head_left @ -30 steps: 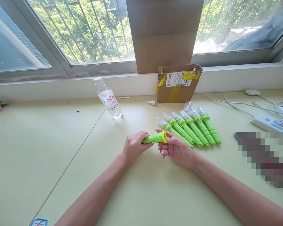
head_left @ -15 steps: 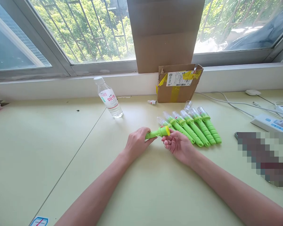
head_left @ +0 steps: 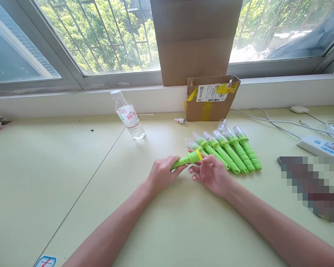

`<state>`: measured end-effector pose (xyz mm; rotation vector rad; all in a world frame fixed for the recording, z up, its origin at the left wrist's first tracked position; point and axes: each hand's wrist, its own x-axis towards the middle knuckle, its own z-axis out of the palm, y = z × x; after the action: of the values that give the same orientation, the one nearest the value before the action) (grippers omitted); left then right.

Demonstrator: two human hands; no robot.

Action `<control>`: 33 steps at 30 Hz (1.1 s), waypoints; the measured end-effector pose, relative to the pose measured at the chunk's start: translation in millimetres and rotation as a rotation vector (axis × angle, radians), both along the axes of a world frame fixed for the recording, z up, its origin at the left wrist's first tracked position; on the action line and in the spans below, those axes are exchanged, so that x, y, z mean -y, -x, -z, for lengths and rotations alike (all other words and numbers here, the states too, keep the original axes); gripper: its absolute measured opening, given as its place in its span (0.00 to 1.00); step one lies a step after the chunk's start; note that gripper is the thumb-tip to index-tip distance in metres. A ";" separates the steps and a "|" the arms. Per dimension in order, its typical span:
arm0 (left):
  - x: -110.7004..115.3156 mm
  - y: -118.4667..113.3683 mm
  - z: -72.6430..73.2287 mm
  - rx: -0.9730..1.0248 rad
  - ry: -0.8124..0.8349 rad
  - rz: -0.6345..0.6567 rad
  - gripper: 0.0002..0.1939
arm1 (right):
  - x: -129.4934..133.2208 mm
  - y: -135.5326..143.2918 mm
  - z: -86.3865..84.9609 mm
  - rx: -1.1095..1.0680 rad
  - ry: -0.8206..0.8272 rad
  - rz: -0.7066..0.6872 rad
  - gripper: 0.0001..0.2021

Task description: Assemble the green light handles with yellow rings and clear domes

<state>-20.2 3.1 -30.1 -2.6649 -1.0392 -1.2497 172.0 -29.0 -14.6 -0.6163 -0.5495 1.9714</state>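
Observation:
A small green flashlight (head_left: 186, 160) with a ribbed, flared head lies in my left hand (head_left: 163, 172), whose fingers are wrapped around its handle. The head points right and bears a yellow ring (head_left: 199, 155). At that ring, the thumb and a fingertip of my right hand (head_left: 213, 174) pinch the end, while its other fingers are loosely curled. Just beyond my right hand, several green flashlights (head_left: 225, 148) with clear caps lie side by side. A loose clear cap (head_left: 222, 125) stands behind them.
A water bottle (head_left: 130, 118) stands at the back left. Near the window are a cardboard box (head_left: 210, 104) and a small white tube (head_left: 179, 121). On the right are a power strip (head_left: 317, 146), cables and a pixelated dark object (head_left: 308, 185).
The flashlight's head has tilted slightly upward and shifted a little right. My left hand has dipped slightly, and the right hand's lower fingers have loosened.

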 end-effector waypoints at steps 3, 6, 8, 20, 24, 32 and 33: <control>1.9 -0.2 0.0 0.016 0.069 -0.010 0.07 | 0.9 1.5 -1.0 0.014 -0.015 0.025 0.16; 3.3 0.1 0.0 0.028 0.182 -0.036 0.09 | 1.2 2.1 -0.5 0.011 -0.011 0.033 0.15; 4.0 0.2 -0.5 0.039 0.260 -0.040 0.10 | 1.0 1.9 0.2 0.020 -0.011 0.037 0.14; 6.7 -4.6 -11.3 0.127 0.600 -0.007 0.12 | -2.5 -1.1 4.2 0.029 -0.047 0.055 0.07; 6.4 -5.2 -14.9 0.148 0.671 0.006 0.14 | -1.6 0.2 1.4 0.009 -0.045 0.043 0.09; 5.4 -6.0 -17.2 0.182 0.731 0.024 0.14 | -2.0 1.5 1.2 -0.007 -0.038 0.024 0.12; 5.2 -6.0 -17.3 0.182 0.736 0.025 0.14 | -2.2 1.4 1.6 -0.009 -0.037 0.024 0.12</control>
<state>-14.2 -2.2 -12.8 -3.0962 -1.7954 -1.3289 170.6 -26.8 -16.1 -0.5879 -0.5690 1.9361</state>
